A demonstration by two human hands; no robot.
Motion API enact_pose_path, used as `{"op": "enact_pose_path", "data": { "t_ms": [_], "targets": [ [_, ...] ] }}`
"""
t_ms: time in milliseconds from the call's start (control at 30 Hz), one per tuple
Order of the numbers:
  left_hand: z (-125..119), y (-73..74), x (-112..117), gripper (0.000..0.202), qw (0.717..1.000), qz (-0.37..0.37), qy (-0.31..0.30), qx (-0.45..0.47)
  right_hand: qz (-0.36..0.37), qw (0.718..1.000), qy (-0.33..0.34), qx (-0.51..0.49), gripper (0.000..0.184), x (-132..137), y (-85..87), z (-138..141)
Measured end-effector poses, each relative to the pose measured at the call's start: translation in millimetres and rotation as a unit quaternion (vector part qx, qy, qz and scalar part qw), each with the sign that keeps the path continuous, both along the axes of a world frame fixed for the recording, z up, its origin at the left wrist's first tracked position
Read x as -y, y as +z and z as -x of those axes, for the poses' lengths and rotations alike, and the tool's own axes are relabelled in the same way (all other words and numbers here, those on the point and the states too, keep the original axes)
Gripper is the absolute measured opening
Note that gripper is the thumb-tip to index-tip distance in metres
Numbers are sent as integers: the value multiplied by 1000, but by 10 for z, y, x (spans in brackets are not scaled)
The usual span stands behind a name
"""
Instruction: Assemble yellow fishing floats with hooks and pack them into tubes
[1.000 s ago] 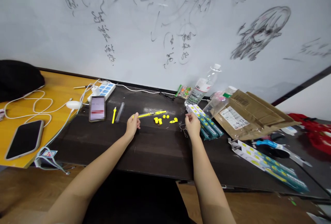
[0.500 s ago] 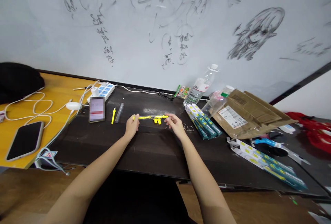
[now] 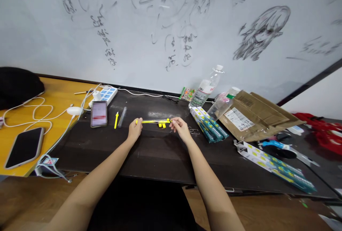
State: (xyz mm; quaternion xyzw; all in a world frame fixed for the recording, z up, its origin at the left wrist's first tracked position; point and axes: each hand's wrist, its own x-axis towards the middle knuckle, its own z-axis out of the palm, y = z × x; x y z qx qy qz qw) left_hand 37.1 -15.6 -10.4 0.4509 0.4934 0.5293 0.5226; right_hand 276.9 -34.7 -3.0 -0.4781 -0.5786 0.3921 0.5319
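A slim yellow-and-clear stick (image 3: 153,121), pen-like in shape, is held level over the dark desk. My left hand (image 3: 135,129) is closed around its left end, with a yellow tip poking out past the thumb. At the other end, my right hand (image 3: 179,127) pinches close by a small yellow knob; the exact contact is too small to make out. Small yellow pieces (image 3: 161,125) lie just beneath the stick. To the left rest a short yellow pen-like piece (image 3: 116,120) and a clear tube (image 3: 122,117).
A phone with a lit screen (image 3: 98,114) leans by a white power strip (image 3: 108,95). Teal-and-white boxes (image 3: 210,125), a water bottle (image 3: 204,90) and a cardboard parcel (image 3: 256,113) stand right. Another phone (image 3: 25,148) and cables occupy the yellow table (image 3: 60,85).
The view has shifted slightly. Both hands keep about the same place with the stick between them; my right fingers have moved slightly around its right end.
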Motion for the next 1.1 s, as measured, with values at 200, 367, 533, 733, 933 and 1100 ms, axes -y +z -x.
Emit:
{"op": "enact_pose_path", "data": {
  "t_ms": [200, 367, 533, 733, 933, 1100],
  "targets": [
    [41, 4, -59, 35, 998, -11, 35, 45, -74, 969, -183, 148, 20, -6, -19, -126],
    [61, 10, -83, 37, 995, 18, 40, 89, -92, 936, -205, 271, 17, 13, -20, -153],
    [56, 11, -75, 35, 995, 15, 37, 91, -92, 919, -221, 315, 16, 15, -19, -193],
    [44, -1, -71, 36, 995, 16, 33, 89, -92, 914, -231, 320, 17, -14, -49, -252],
    [41, 14, -66, 36, 994, 15, 35, 104, -78, 917, -99, 379, 21, 34, -39, -160],
    [41, 6, -68, 35, 995, 18, 36, 90, -51, 897, 5, 439, 22, 84, -75, -127]
  ]
}}
